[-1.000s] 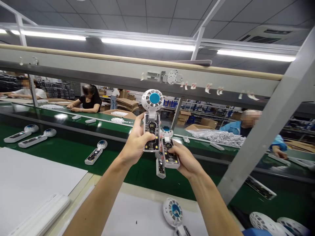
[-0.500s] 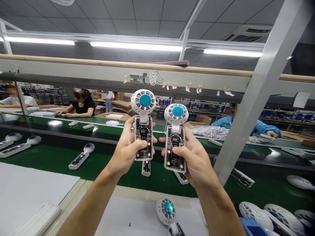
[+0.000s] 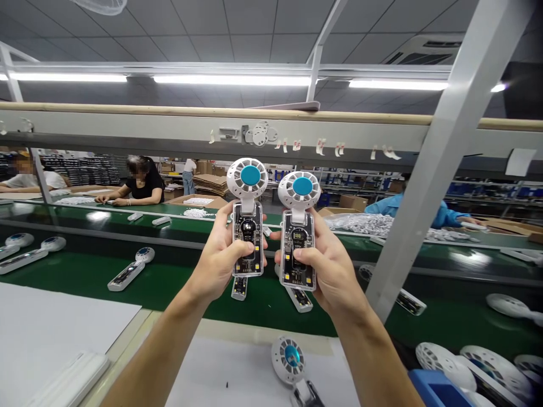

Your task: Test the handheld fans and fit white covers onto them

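My left hand (image 3: 214, 260) is closed around a handheld fan (image 3: 250, 176) with a white round head, a blue centre and a clear handle over a black circuit board. Its thumb presses the handle front, and a bright white mark shows on the small display. A matching fan (image 3: 302, 187) is in my right hand (image 3: 333, 265), thumb likewise on the front of the handle; its display looks unlit. Both fans stand upright side by side, slightly apart. Fingers behind the handles are partly hidden. Below them, another fan (image 3: 288, 360) lies on the white work surface (image 3: 229, 362).
A green conveyor belt (image 3: 169, 277) carries several fans, one (image 3: 131, 271) to the left. A slanted metal post (image 3: 428, 192) stands at right, near a blue bin (image 3: 436, 390). White parts (image 3: 63, 381) lie front left. Across the line, people (image 3: 142, 181) work beside piles of small parts.
The right-hand fan has risen slightly and shifted left, level with the other. The left fan's display has gained a bright white mark. Fans on the belt have moved left.
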Motion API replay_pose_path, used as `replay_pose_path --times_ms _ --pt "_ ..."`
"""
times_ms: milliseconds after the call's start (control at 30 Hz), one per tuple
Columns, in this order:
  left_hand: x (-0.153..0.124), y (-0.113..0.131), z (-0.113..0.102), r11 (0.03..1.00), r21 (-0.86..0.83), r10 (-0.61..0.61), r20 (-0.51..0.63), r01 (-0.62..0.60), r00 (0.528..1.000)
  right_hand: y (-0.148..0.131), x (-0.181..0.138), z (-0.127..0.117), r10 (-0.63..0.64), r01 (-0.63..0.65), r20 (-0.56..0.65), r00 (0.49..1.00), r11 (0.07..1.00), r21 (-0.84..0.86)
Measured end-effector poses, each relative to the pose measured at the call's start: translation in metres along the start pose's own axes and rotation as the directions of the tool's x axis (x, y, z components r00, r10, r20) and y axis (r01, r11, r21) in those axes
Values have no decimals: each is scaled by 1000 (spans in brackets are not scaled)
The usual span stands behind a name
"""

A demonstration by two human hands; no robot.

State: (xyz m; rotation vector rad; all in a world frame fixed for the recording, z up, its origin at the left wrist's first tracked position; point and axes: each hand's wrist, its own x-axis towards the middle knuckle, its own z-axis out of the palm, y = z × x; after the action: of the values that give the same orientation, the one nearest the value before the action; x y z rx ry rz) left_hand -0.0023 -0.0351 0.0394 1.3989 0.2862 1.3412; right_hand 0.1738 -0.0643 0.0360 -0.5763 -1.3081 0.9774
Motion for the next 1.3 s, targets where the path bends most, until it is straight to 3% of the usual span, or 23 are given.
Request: replay_pose_path --times_ms 433,1000,1300 --pt "-4 -2 -1 1000 -26 -5 26 6 1000 -5 -3 3 53 -53 23 998 998 17" --pt "-2 -2 5 999 -47 -31 -61 28 998 -1 -1 2 73 -72 -2 997 996 44" --pt "-4 -1 3 993 -109 -48 -5 47 999 0 0 0 65 -66 17 998 997 48"
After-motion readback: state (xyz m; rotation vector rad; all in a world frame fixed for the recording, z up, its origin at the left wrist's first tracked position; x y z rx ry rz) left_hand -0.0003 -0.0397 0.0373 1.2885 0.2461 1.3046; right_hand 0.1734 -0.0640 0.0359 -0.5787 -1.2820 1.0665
